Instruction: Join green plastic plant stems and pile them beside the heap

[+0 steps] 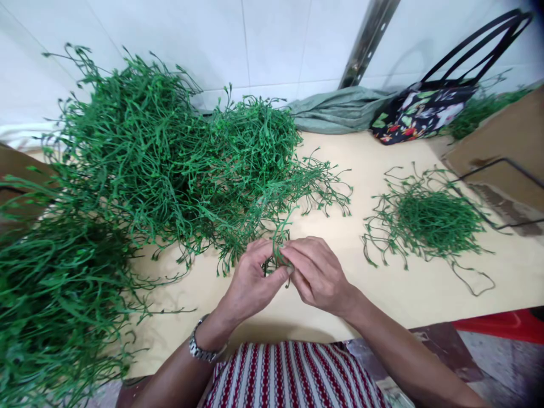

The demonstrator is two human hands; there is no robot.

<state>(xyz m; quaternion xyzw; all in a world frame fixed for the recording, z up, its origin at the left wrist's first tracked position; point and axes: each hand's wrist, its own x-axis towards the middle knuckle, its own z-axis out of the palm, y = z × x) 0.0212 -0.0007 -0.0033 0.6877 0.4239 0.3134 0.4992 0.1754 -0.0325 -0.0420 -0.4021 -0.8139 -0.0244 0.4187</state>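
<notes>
My left hand [258, 277] and my right hand [317, 273] meet near the front of the pale table. Pinched between their fingertips are a few thin green stems [278, 249], whose tips stick up above the fingers; the lower ends are partly hidden. Just beyond the hands lies a large tangled heap of green stems [170, 147], with small knobs at many ends. A smaller pile of stems [440, 218] rests off to the right. Closer on the left spreads another thick heap [63, 306].
A green-grey cloth [340, 110] lies along the tiled wall, beside a flowered bag [419, 113] with black handles. Cardboard [505, 153] and a black wire frame [505, 160] stand at the right. More cardboard [25, 175] is at the left edge.
</notes>
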